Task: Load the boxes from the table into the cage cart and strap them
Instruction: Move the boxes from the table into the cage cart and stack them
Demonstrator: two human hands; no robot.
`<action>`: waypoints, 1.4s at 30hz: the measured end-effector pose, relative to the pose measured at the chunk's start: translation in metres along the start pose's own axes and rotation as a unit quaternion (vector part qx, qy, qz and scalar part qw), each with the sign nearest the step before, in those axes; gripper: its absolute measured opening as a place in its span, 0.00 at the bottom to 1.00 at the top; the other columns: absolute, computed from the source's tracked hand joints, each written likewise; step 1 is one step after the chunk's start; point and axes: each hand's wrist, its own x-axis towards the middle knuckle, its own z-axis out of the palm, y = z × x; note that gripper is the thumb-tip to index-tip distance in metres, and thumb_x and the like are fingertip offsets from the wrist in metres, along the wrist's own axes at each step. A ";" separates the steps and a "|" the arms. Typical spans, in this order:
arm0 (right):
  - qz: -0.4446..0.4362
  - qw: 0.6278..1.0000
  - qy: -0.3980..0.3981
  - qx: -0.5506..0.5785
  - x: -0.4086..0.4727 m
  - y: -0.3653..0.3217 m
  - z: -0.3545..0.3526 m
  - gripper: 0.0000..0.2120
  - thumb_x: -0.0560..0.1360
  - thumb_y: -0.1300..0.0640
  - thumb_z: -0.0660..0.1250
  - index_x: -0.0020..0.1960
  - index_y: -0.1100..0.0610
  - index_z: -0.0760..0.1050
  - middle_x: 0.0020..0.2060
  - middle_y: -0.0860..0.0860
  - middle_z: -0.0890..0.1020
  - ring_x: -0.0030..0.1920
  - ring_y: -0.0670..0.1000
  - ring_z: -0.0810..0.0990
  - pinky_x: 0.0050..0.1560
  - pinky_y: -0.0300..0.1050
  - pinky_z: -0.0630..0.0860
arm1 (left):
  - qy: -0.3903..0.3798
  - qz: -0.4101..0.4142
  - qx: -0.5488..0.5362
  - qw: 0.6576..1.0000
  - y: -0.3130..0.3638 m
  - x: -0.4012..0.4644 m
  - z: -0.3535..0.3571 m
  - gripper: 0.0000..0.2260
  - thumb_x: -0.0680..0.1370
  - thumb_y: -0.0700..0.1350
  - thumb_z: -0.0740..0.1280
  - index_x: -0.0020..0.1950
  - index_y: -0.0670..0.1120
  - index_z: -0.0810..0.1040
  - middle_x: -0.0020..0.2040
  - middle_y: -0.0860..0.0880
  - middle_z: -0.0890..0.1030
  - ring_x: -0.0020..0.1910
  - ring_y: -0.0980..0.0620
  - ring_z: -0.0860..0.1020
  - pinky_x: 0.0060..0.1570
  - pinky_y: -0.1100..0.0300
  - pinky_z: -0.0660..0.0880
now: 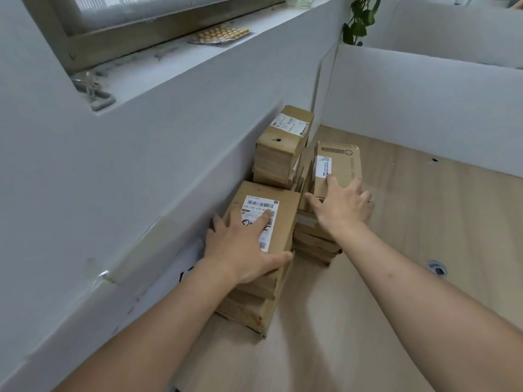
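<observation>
**Two hands on stacked boxes beside a grey wall**

A person leans over a pale wooden table (pixel 396 250) with both bare arms stretched forward. The grey wall (pixel 113 179) runs along the table's far-left edge, and everything here is placed by it.

Three stacks of brown cardboard boxes stand against or near that wall. The nearest stack (pixel 254 301) touches the wall. The left hand (pixel 243 247) lies on its top box (pixel 283 205), fingers spread flat over a white shipping label (pixel 261 219), thumb hooked over the box's near edge. The grip looks loose, more resting than clutching.

Farther along the wall a taller stack (pixel 280 154) stands, also with a label on top.

One step out from the wall is a lower stack (pixel 314 241). The right hand (pixel 342 206) spreads over its top box (pixel 338 162), fingers splayed and thumb pointing towards the wall. Whether the fingers curl over the far side I cannot tell.

Above the wall, a dusty window ledge (pixel 169 55) holds a blister pack of yellow pills (pixel 222 35). A white partition (pixel 424 108) closes the table's back, with green leaves (pixel 359 21) above it.
</observation>
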 end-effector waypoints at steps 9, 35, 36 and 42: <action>0.020 0.998 -0.053 -0.010 -0.022 0.009 -0.009 0.42 0.63 0.25 0.69 0.69 0.45 0.65 0.70 0.59 0.60 0.65 0.67 0.66 0.65 0.60 0.66 | -0.047 -0.053 0.002 0.998 0.012 -0.011 -0.011 0.54 0.66 0.79 0.66 0.83 0.63 0.41 0.82 0.39 0.44 0.76 0.31 0.58 0.74 0.38 0.64; -0.205 0.970 -0.015 0.129 -0.149 0.097 -0.046 0.35 0.71 0.34 0.68 0.76 0.39 0.66 0.72 0.57 0.64 0.62 0.66 0.70 0.63 0.56 0.72 | 0.122 -0.210 -0.092 0.966 0.066 -0.173 0.032 0.53 0.61 0.78 0.66 0.81 0.70 0.47 0.66 0.43 0.64 0.65 0.37 0.71 0.64 0.44 0.74; -0.223 0.966 -0.015 0.126 -0.159 0.102 -0.046 0.35 0.71 0.33 0.68 0.77 0.39 0.65 0.72 0.57 0.64 0.62 0.67 0.70 0.63 0.57 0.71 | 0.128 -0.223 -0.095 0.962 0.069 -0.188 0.038 0.53 0.61 0.78 0.66 0.81 0.71 0.47 0.66 0.43 0.64 0.64 0.37 0.71 0.64 0.44 0.74; -0.308 0.940 -0.051 0.135 -0.223 0.123 -0.038 0.36 0.73 0.33 0.68 0.78 0.38 0.62 0.74 0.58 0.61 0.64 0.66 0.68 0.62 0.59 0.72 | 0.136 -0.315 -0.105 0.933 0.081 -0.272 0.084 0.53 0.61 0.80 0.65 0.81 0.70 0.46 0.70 0.41 0.63 0.66 0.36 0.71 0.65 0.41 0.73</action>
